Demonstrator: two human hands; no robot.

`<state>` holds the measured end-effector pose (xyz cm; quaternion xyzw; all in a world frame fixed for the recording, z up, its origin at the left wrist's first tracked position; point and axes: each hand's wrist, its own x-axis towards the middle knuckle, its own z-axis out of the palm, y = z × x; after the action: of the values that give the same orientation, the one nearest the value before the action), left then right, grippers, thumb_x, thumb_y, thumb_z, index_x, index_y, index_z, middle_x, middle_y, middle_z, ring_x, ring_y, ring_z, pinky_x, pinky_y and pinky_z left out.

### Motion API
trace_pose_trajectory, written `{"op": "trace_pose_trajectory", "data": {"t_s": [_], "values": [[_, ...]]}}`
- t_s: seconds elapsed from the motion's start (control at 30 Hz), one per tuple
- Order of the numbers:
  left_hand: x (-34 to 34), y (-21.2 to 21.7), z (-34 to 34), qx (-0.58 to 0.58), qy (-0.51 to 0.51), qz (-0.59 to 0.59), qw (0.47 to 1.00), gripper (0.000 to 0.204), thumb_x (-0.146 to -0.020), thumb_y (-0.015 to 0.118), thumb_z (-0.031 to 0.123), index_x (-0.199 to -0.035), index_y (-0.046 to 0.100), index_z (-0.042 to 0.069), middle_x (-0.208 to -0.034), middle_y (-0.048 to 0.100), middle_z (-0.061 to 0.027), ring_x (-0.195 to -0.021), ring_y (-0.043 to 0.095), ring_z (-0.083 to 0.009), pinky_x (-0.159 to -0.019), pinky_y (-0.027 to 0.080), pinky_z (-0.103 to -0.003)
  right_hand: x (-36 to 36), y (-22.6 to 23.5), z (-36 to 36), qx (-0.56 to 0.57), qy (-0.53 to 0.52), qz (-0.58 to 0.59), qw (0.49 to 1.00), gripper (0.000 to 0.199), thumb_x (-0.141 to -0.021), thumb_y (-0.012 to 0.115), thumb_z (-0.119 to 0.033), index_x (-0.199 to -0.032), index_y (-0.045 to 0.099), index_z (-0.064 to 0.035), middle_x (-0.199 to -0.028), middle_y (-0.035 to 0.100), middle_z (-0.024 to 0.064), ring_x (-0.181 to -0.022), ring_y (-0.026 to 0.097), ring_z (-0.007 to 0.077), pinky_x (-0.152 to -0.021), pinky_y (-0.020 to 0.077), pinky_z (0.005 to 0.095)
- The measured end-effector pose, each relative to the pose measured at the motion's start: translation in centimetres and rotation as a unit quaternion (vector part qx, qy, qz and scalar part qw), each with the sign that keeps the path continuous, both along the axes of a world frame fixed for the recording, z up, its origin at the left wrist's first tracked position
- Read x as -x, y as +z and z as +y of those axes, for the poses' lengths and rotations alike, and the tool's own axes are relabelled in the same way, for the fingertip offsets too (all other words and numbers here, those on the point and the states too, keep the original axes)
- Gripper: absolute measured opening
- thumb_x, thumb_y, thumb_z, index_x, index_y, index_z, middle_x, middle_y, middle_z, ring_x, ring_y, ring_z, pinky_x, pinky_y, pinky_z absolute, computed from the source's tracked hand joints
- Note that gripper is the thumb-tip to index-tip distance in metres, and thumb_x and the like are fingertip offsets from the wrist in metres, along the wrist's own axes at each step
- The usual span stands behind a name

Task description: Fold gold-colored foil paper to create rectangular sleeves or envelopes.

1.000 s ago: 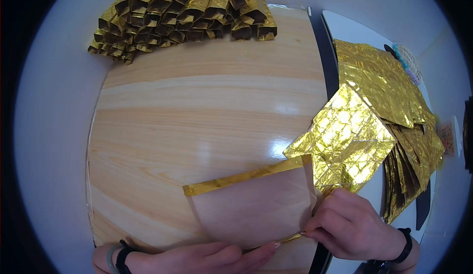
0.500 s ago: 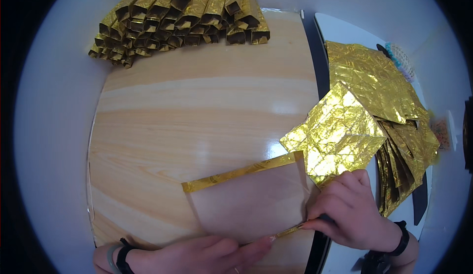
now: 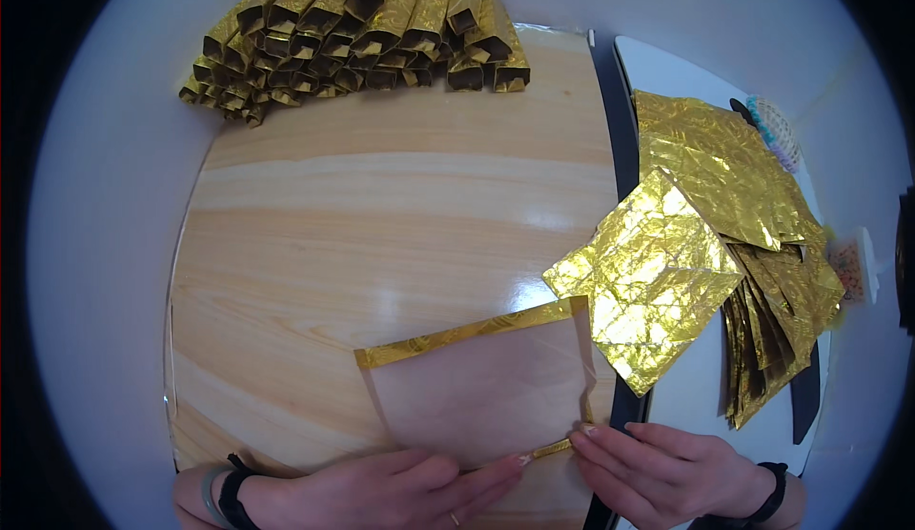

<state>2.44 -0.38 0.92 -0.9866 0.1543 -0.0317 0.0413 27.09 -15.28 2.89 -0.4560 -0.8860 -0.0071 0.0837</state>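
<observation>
A sheet of gold foil paper (image 3: 477, 392) lies pale side up near the table's front edge. Its far edge is folded over into a narrow gold strip, and a short gold fold shows along the near edge between my hands. My left hand (image 3: 410, 487) holds that near edge down, its fingers close together and partly over the fold. At the near right corner, my right hand (image 3: 658, 468) closes its fingertips on the paper. The thumb of my left hand is hidden.
Folded gold foil tubes (image 3: 381, 30) are piled at the far left of the wooden table (image 3: 381, 187). On the right, a loose gold sheet (image 3: 658, 282) overlaps the table's edge. More gold sheets (image 3: 724, 163) lie on a white surface beside a small plastic tub (image 3: 851, 265).
My right hand has shifted slightly down and left, from a curled pinch to longer fingers at the corner. The paper's right edge has come out from under it. My left hand stays nearly in place.
</observation>
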Motion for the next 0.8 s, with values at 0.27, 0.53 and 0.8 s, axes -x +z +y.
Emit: {"op": "trace_pose_trajectory", "data": {"t_s": [0.27, 0.53, 0.8], "values": [[-0.4, 1.1, 0.5, 0.095, 0.016, 0.039, 0.995, 0.05, -0.077, 0.061, 0.02, -0.124, 0.061, 0.002, -0.138, 0.053, -0.0052, -0.077, 0.045, -0.0125, -0.065, 0.043, -0.019, 0.3, -0.5, -0.4, 0.009, -0.028, -0.014, 0.999, 0.026, -0.086, 0.059, -0.011, -0.11, 0.064, 0.0003, -0.124, 0.063, 0.013, -0.121, 0.056, 0.0231, -0.1, 0.0447, 0.0314], [0.2, 0.2, 0.0, 0.0, 0.007, -0.015, 1.0, 0.046, -0.075, 0.059, 0.017, -0.12, 0.065, 0.013, -0.136, 0.055, 0.0045, -0.069, 0.036, -0.0068, -0.058, 0.03, -0.017, -0.6, -2.8, 0.4, -0.034, -0.082, 0.142, 0.986, 0.031, -0.072, 0.071, -0.004, -0.102, 0.066, -0.0106, -0.111, 0.069, -0.0028, -0.083, 0.061, 0.0135, -0.065, 0.0464, 0.0246], [1.0, -1.4, 0.2, 0.03, 0.035, -0.046, 0.998, 0.063, -0.07, 0.058, 0.021, -0.132, 0.057, 0.011, -0.144, 0.046, 0.0063, -0.078, 0.039, -0.0108, -0.063, 0.032, -0.022, 0.2, -2.2, 1.5, 0.037, -0.243, 0.237, 0.94, 0.037, -0.076, 0.076, -0.016, -0.106, 0.055, -0.0069, -0.1, 0.054, 0.0108, -0.091, 0.051, 0.0307, -0.077, 0.038, 0.04]]}}
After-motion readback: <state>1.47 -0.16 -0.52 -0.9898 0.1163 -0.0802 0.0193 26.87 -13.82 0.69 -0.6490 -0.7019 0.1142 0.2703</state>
